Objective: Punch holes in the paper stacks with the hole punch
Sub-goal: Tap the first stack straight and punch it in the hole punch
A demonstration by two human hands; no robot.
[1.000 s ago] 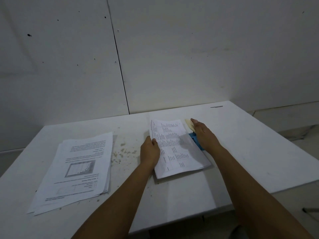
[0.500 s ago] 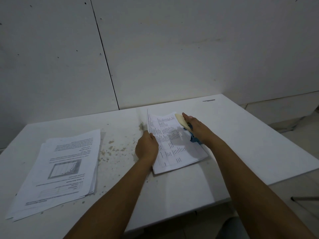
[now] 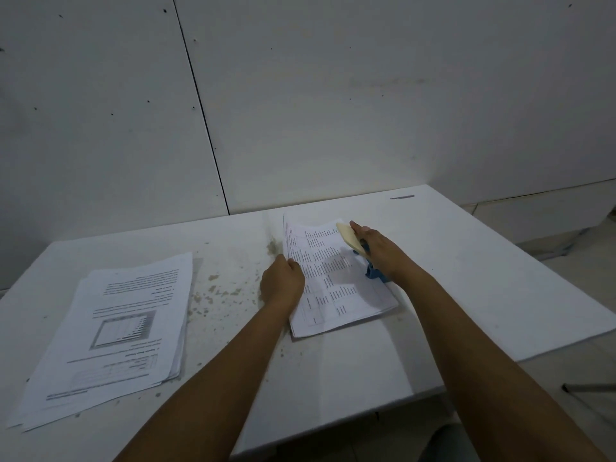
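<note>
A thin stack of printed sheets (image 3: 333, 278) lies in the middle of the white table (image 3: 466, 278). Its right edge sits in a blue hole punch (image 3: 375, 271) with a cream lever (image 3: 348, 240) that stands raised. My right hand (image 3: 380, 250) rests on the punch, fingers along the lever. My left hand (image 3: 283, 283) grips the stack's left edge, fingers curled over the paper. A thicker stack of printed sheets (image 3: 116, 335) lies flat at the table's left.
Small paper punch scraps (image 3: 220, 291) are scattered on the table between the two stacks. A wall rises right behind the table. The table's right and front edges drop to the floor, where a metal leg (image 3: 586, 388) shows.
The lever has come up from under my right hand and the sheets' far right corner has lifted. My view has shifted slightly; both hands stay on stack and punch.
</note>
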